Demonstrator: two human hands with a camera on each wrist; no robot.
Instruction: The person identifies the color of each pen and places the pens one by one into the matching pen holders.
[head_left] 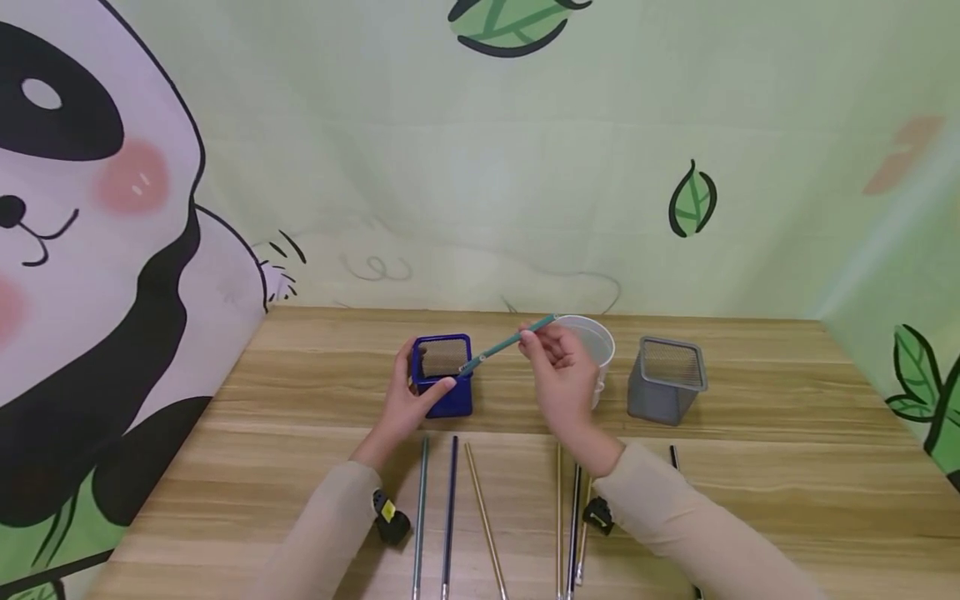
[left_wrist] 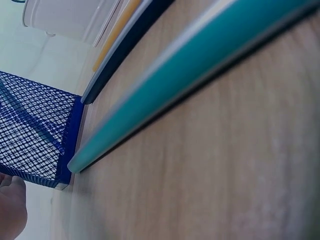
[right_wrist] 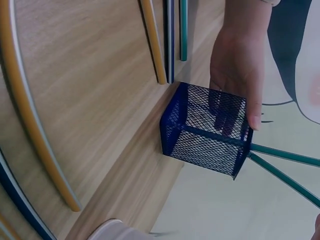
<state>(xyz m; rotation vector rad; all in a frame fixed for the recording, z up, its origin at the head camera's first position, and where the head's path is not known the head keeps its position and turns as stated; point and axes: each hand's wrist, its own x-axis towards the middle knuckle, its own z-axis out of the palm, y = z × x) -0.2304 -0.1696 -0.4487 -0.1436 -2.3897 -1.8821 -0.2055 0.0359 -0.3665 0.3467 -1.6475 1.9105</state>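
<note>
My left hand grips a blue mesh pencil holder at its left side, thumb across the near side. In the right wrist view its fingers show behind the mesh. Above the holder's right rim, my right hand pinches a teal pencil, slanted down toward the holder. Two teal pencils show in the right wrist view. One stands inside the holder, leaning out over its rim; the other runs from the rim toward the right hand. In the left wrist view, fingertips touch the holder's side.
A white bucket stands partly behind the right hand. A grey mesh holder is to its right. Teal, navy, gold and black pencils lie nearer on the wooden table. A printed cloth hangs behind.
</note>
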